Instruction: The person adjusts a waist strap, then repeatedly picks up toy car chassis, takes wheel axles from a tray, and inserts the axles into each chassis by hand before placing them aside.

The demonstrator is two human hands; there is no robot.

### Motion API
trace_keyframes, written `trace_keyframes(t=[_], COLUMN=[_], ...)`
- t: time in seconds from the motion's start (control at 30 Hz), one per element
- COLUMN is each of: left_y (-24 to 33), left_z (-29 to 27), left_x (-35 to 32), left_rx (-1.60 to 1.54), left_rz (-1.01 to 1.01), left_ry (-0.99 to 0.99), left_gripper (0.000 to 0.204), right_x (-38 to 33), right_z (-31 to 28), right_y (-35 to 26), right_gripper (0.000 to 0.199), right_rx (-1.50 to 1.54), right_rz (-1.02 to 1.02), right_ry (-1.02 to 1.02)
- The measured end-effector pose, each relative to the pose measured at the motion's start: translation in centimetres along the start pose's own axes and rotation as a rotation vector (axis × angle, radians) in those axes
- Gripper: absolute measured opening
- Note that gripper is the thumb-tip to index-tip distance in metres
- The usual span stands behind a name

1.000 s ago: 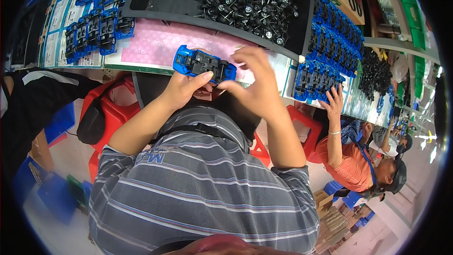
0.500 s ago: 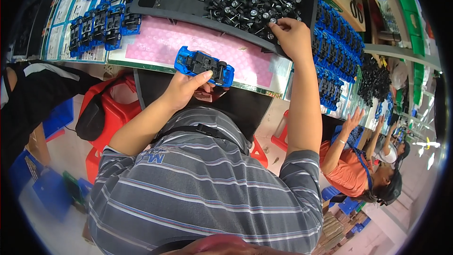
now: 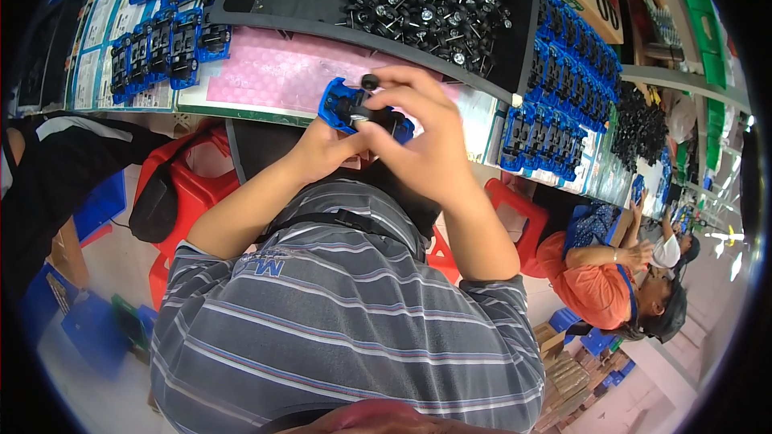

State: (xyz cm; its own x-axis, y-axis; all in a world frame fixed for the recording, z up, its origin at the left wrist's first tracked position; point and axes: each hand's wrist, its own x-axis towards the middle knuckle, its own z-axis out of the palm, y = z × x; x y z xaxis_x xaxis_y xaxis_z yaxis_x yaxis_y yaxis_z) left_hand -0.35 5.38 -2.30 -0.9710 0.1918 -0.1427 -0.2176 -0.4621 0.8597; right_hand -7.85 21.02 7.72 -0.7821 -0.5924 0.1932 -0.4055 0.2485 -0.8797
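A blue toy car (image 3: 334, 103), its black underside facing up, rests in my left hand (image 3: 320, 149), whose fingers are closed around it just in front of the table edge. Over the car, my right hand (image 3: 430, 130) pinches a wheel axle (image 3: 370, 82); one black wheel shows beside the fingertips, and the rest of the axle is hidden. My right hand covers much of the car's right part. Beyond them stands a black tray (image 3: 277, 12) with a heap of loose wheel axles (image 3: 426, 12) in it.
Rows of blue toy cars lie upside down on the left (image 3: 173, 44) and on the right (image 3: 547, 104) of the table. Pink bubble wrap (image 3: 265, 72) lies before the tray. Red stools (image 3: 193, 169) stand below. A person in orange (image 3: 595, 289) sits farther right.
My right hand has left the tray and come down to the car with a wheel axle in its fingers. My left hand and the car have shifted slightly right, and the car has tilted.
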Motion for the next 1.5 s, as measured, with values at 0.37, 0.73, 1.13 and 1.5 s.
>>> trace_keyframes(t=[0.37,0.73,1.13,1.5], left_y=[-0.3,-0.8,4.7,19.3], left_z=[-1.0,-1.2,-8.9,-28.2], left_x=[-1.1,-1.3,-6.0,-7.4], left_rx=[0.100,0.221,0.025,0.193], left_rz=[0.096,0.387,0.227,0.415], left_ry=[0.014,0.071,0.354,0.901], left_gripper=[0.048,0.042,0.039,0.039], right_x=[0.5,0.9,-5.6,-14.6], right_z=[0.8,3.9,-5.5,-10.1], right_y=[-0.3,-0.4,3.5,7.8], right_gripper=[0.030,0.045,0.021,0.028], right_rx=[-0.076,-0.086,-0.440,-0.918], right_rz=[-0.034,-0.019,0.140,0.346], right_ry=[-0.094,-0.101,0.227,0.384])
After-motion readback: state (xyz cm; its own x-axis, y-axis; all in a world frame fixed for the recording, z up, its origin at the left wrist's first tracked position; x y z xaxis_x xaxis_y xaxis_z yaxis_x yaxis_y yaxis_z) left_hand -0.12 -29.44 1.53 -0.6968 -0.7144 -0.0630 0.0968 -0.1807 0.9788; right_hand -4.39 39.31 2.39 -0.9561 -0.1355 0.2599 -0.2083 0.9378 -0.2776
